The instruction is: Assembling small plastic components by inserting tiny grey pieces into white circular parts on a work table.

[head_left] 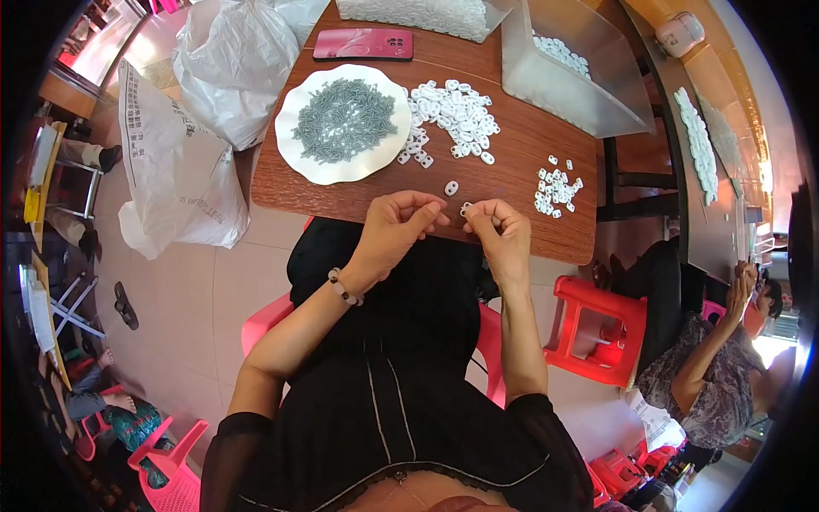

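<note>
My left hand [397, 224] and my right hand [497, 230] meet over the near edge of a brown wooden table [520, 145]. Between their fingertips they pinch a small white plastic ring piece [466, 208]. One loose white piece [450, 188] lies just beyond my fingers. A white scalloped plate [299, 158] heaped with small grey screws stands at the left. Beside it lies a pile of white ring pieces [456, 115], and a smaller cluster of white pieces [556, 189] sits to the right.
A pink phone [363, 44] lies at the table's far side beside a clear plastic bin [567, 81] holding white pieces. White sacks [183, 154] stand on the floor at left. A red stool [597, 328] is at right, and another person [725, 358] sits at a neighbouring table.
</note>
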The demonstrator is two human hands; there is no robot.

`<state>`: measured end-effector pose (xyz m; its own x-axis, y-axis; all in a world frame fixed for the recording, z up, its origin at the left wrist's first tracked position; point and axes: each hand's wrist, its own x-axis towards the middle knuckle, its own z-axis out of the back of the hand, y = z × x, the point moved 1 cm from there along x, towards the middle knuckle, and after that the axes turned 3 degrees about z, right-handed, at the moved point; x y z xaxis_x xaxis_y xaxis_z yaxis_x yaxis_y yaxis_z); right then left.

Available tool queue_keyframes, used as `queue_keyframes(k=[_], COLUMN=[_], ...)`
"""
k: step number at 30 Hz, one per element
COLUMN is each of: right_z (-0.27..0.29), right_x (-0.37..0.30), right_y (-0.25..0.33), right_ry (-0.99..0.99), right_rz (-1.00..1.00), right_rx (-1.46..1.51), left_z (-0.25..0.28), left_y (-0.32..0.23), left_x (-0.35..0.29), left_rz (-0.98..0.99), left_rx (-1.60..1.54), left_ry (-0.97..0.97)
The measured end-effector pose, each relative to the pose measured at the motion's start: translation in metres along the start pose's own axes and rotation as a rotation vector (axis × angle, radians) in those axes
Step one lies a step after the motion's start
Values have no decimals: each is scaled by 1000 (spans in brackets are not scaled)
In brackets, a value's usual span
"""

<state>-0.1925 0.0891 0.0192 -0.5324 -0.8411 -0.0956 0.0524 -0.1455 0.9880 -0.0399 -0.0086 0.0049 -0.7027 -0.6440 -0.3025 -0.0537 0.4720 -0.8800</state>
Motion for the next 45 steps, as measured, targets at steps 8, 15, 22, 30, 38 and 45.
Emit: queue_keyframes(k=[8,15,22,30,38,45], right_z=[16,11,-5,-19,-34,-50], right_x=[2,2,-23,-36,-26,-8], right_y=[3,13,28,15,35,40], right_ry=[-94,-182,49,120,180,154], right_rz=[127,260,279,221,442,747], right_rx=[-849,-977,-375,-77,-308,-430], left_z=[0,-2,-7,-7,14,42], left_y=[-8,-6,-10,-17,-11,-9], left_x=[-12,-16,-22,-32,-36,-34], left_rz=[-126,-133,-103,-84,44,168], left_rx=[133,100,53,150,-44,-249], left_ry=[-35,4,139,222,211,89])
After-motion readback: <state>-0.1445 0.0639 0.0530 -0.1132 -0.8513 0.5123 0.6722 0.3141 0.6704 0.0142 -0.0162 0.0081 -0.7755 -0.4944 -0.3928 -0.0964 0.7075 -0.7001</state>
